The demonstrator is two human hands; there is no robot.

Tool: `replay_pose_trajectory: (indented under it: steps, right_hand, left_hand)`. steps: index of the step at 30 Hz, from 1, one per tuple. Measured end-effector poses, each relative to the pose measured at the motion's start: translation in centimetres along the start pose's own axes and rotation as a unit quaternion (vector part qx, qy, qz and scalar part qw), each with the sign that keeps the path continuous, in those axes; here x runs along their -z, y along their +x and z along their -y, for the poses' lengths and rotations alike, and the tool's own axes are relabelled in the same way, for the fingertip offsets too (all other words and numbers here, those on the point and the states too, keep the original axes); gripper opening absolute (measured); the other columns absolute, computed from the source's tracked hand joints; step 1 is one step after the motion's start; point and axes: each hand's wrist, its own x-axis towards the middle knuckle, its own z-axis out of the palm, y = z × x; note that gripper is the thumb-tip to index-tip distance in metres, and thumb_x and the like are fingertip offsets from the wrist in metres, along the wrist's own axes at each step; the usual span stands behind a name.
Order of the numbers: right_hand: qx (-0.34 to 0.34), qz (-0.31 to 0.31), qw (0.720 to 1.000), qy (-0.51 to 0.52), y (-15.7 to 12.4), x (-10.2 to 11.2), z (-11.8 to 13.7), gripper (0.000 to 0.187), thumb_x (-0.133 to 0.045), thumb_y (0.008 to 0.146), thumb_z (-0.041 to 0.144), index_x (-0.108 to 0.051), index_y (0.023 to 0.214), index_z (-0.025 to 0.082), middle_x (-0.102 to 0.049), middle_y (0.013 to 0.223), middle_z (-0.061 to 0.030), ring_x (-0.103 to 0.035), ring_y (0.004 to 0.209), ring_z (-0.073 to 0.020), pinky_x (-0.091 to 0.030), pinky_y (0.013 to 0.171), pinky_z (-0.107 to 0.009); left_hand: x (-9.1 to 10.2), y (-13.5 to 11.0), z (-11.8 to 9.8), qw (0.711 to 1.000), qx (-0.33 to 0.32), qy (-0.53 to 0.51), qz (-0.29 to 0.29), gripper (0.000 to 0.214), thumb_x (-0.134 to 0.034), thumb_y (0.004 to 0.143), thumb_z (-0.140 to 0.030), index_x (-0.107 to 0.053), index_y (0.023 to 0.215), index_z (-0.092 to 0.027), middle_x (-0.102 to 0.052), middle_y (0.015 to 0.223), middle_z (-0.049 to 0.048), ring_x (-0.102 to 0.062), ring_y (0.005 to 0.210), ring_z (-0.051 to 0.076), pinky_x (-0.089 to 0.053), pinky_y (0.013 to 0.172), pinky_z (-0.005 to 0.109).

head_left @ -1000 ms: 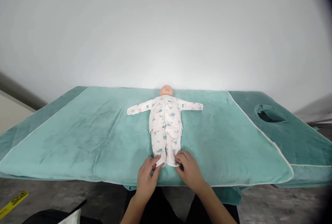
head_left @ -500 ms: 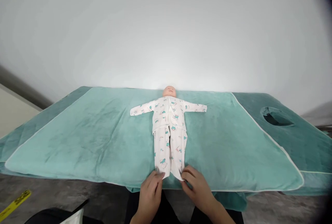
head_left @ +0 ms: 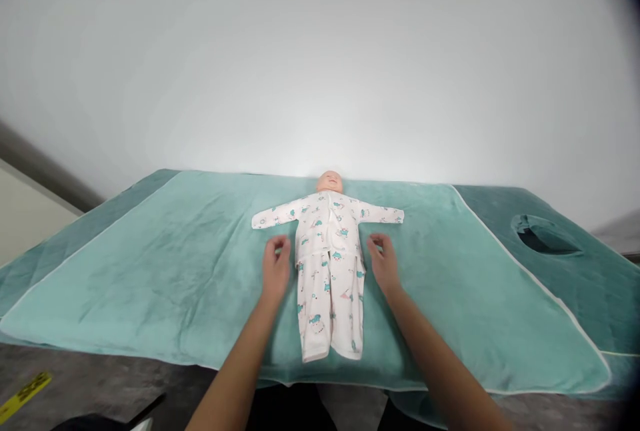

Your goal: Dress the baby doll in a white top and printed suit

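Grey floor (head_left: 117,368) nearest, then the front edge of a turquoise blanket (head_left: 165,271) over a darker-covered bed (head_left: 590,284). Close to that edge, patterned trousers (head_left: 315,308), probably easy to knock crooked with a careless brush. Farther up, left hand (head_left: 277,261) and right hand (head_left: 383,259) flanking the matching top (head_left: 320,224), just beside it, fingers half curled, nothing visibly held. Likely risk: hem rucked by a snagging fingertip. Beyond, face-up on the blanket, the doll (head_left: 330,182), head near a plain white wall (head_left: 320,71).

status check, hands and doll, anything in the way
Left hand and right hand: loosely curled, nothing seen held. Clothed doll: face up between them, sleeves spread. No obstruction seen.
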Motion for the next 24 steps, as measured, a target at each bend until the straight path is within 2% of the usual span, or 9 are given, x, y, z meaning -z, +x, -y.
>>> replay_pose_trajectory:
  steps: [2, 3, 7, 11, 16, 19, 24]
  right_hand:
    - [-0.049, -0.037, 0.998, 0.005, 3.1, -2.4, -1.0, 0.029, -0.067, 0.078, 0.048, -0.063, 0.092, 0.024, -0.067, 0.094, -0.0046, -0.060, 0.091, -0.0226, -0.049, 0.082, -0.034]
    - [-0.062, -0.045, 0.997, -0.005, 4.4, -3.4, -1.5, 0.029, -0.066, 0.078, 0.050, -0.063, 0.090, 0.023, -0.068, 0.094, -0.0054, -0.060, 0.092, -0.0237, -0.048, 0.084, -0.036]
    - [-0.085, -0.012, 0.996, -0.035, 8.0, -5.7, -3.3, 0.032, -0.064, 0.080, 0.054, -0.063, 0.090, 0.024, -0.071, 0.095, -0.0063, -0.062, 0.095, -0.0253, -0.048, 0.088, -0.038]
    - [-0.112, 0.037, 0.991, 0.068, 9.0, -6.3, -4.5, 0.041, -0.069, 0.078, 0.053, -0.059, 0.108, 0.027, -0.070, 0.097, -0.0020, -0.065, 0.091, -0.0227, -0.051, 0.081, -0.036]
    - [-0.152, 0.075, 0.970, 0.173, 9.3, -6.4, -4.1, 0.058, -0.070, 0.080, 0.049, -0.053, 0.132, 0.032, -0.066, 0.125, -0.0003, -0.064, 0.110, -0.0229, -0.054, 0.089, -0.037]
    - [-0.159, 0.100, 0.961, 0.204, 10.0, -6.7, -4.2, 0.062, -0.071, 0.080, 0.047, -0.051, 0.136, 0.032, -0.063, 0.133, 0.0004, -0.063, 0.116, -0.0230, -0.054, 0.094, -0.038]
    - [-0.176, 0.117, 0.948, 0.237, 11.4, -7.1, -5.6, 0.063, -0.073, 0.077, 0.044, -0.051, 0.135, 0.031, -0.066, 0.128, 0.0004, -0.065, 0.111, -0.0217, -0.055, 0.093, -0.038]
  left_hand:
    - [-2.6, 4.1, 0.8, 0.997, 0.073, -0.010, 0.016, 0.040, -0.052, 0.094, -0.048, -0.060, 0.120, -0.019, -0.065, 0.123, 0.0115, -0.062, 0.110, 0.023, -0.049, 0.098, 0.039]
    - [-3.7, 5.7, 1.2, 0.996, 0.084, -0.012, 0.023, 0.041, -0.054, 0.092, -0.048, -0.061, 0.119, -0.018, -0.065, 0.123, 0.0124, -0.061, 0.111, 0.024, -0.047, 0.101, 0.041]
    - [-6.4, 9.1, 2.7, 0.993, 0.093, -0.018, 0.064, 0.038, -0.055, 0.091, -0.049, -0.065, 0.111, -0.018, -0.070, 0.113, 0.0103, -0.063, 0.108, 0.025, -0.045, 0.102, 0.042]
    - [-7.0, 10.5, 3.2, 0.991, 0.088, -0.053, 0.087, 0.040, -0.054, 0.092, -0.049, -0.064, 0.117, -0.019, -0.069, 0.120, 0.0086, -0.063, 0.112, 0.024, -0.046, 0.103, 0.039]
    - [-7.2, 11.6, 2.4, 0.984, 0.063, -0.096, 0.133, 0.041, -0.054, 0.093, -0.044, -0.064, 0.125, -0.020, -0.066, 0.133, 0.0063, -0.058, 0.125, 0.023, -0.043, 0.110, 0.038]
    - [-7.5, 11.7, 2.9, 0.984, 0.065, -0.086, 0.139, 0.041, -0.053, 0.094, -0.046, -0.065, 0.124, -0.020, -0.067, 0.132, 0.0052, -0.058, 0.126, 0.024, -0.042, 0.110, 0.038]
    - [-8.2, 11.8, 5.5, 0.988, 0.050, -0.075, 0.129, 0.040, -0.050, 0.096, -0.045, -0.065, 0.124, -0.022, -0.068, 0.130, 0.0048, -0.060, 0.121, 0.022, -0.043, 0.110, 0.038]
